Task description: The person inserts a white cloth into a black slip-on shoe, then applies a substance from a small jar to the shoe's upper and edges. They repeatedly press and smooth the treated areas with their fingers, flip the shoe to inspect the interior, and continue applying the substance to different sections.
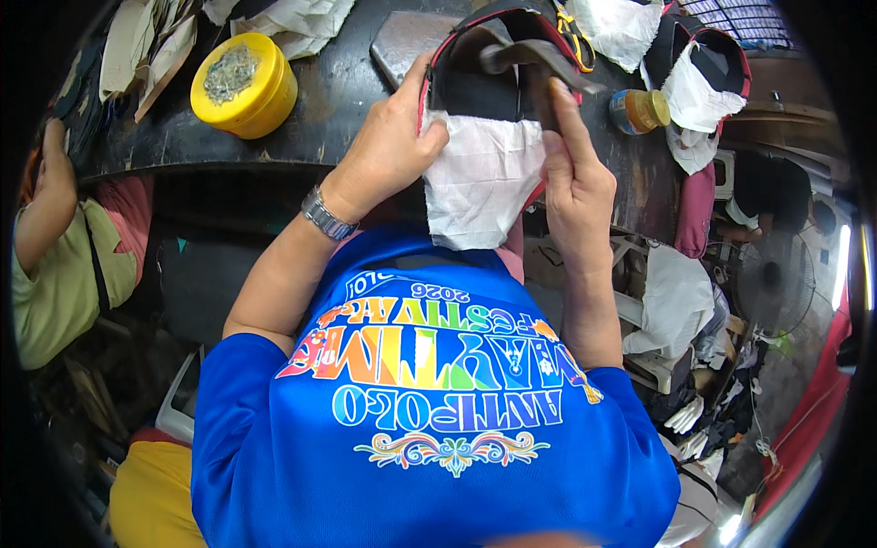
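My left hand [388, 137], a metal watch on its wrist, is closed on the left edge of a black, red-edged piece [475, 91] that looks like a shoe upper. White lining cloth [480, 178] hangs from the piece toward me over the table's near edge. In my right hand [577, 173] is what looks like a hammer [539, 55], its curved grey head over the opening of the piece and blurred. The right index finger stretches along its handle. A flat grey slab [402, 46] lies beyond my left hand.
Yellow tub [242, 87] stands on the dark table [338, 100], left. To the right are a small yellow-lidded jar [639, 111], yellow-black pliers [575, 36] and another red-edged piece with white cloth [699, 87]. A person's arm [55, 173] shows far left; a fan [776, 279] stands right.
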Demonstrator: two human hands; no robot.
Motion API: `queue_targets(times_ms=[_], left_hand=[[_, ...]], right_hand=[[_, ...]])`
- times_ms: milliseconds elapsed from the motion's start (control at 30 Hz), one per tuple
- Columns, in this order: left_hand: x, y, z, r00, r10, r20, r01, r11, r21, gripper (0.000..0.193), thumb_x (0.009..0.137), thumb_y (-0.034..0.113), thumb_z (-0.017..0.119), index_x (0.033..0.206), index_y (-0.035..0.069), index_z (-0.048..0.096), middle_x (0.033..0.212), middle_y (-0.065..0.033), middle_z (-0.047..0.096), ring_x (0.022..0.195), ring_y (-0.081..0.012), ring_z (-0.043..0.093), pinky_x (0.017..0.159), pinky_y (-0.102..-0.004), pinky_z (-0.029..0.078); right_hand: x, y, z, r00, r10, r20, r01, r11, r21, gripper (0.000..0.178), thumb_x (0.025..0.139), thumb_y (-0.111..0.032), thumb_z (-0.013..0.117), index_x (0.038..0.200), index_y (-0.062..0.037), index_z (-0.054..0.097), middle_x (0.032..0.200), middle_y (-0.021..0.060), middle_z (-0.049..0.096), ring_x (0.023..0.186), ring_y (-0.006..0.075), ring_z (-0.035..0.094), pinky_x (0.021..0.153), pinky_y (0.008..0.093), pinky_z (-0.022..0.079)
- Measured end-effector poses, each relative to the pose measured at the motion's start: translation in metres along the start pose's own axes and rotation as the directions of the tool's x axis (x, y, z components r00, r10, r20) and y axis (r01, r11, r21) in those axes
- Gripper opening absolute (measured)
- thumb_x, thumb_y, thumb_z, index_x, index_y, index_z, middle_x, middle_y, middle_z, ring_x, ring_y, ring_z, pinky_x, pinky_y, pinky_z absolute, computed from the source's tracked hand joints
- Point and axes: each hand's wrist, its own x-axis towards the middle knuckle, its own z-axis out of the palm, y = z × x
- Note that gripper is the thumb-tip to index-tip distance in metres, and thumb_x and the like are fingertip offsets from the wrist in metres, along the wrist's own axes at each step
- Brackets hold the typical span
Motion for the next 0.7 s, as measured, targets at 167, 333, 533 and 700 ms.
queue_targets(times_ms=[167,333,533,700], left_hand=[[-0.003,0.0,0.001,1.0,-0.029,0.006,0.029,0.999,0.032,0.072,0.085,0.011,0.058,0.153,0.008,0.033,0.103,-0.0369,0.066,0.097,-0.0535,0.066,0.088,-0.0534,0.053],[-0.001,-0.002,0.002,0.999,-0.027,0.02,0.026,0.998,0.052,0.075,0.085,0.011,0.059,0.155,0.007,0.032,0.105,-0.0353,0.068,0.099,-0.0513,0.067,0.091,-0.0502,0.054],[-0.002,-0.002,0.001,0.999,-0.015,0.033,0.013,0.999,0.046,0.075,0.086,0.011,0.06,0.155,0.006,0.031,0.106,-0.0354,0.068,0.1,-0.0505,0.068,0.093,-0.0489,0.055],[0.0,-0.003,0.001,0.998,-0.05,0.045,0.046,0.996,0.073,0.075,0.086,0.013,0.061,0.154,0.004,0.032,0.106,-0.0356,0.068,0.1,-0.0497,0.068,0.093,-0.0483,0.055]], right_hand=[[0.0,0.002,-0.02,0.997,0.081,-0.013,-0.082,0.974,-0.211,0.045,0.104,-0.013,0.059,0.149,-0.0157,0.055,0.112,0.0097,0.073,0.087,0.0098,0.063,0.08,0.0274,0.052],[-0.013,-0.025,-0.036,0.964,0.03,-0.263,0.043,0.963,0.267,0.051,0.106,-0.011,0.053,0.156,-0.0088,0.042,0.091,0.0014,0.065,0.059,0.0002,0.041,0.049,0.0162,0.034],[-0.018,-0.015,-0.021,0.973,0.217,0.081,-0.215,0.976,-0.039,0.051,0.103,-0.009,0.059,0.153,-0.0082,0.047,0.147,0.0122,0.059,0.13,0.0192,0.058,0.107,0.0317,0.044],[-0.019,-0.025,-0.02,0.993,-0.014,-0.114,0.031,0.989,0.143,0.051,0.102,-0.004,0.056,0.152,-0.0103,0.049,0.133,0.014,0.069,0.114,0.0233,0.069,0.094,0.0359,0.053]])
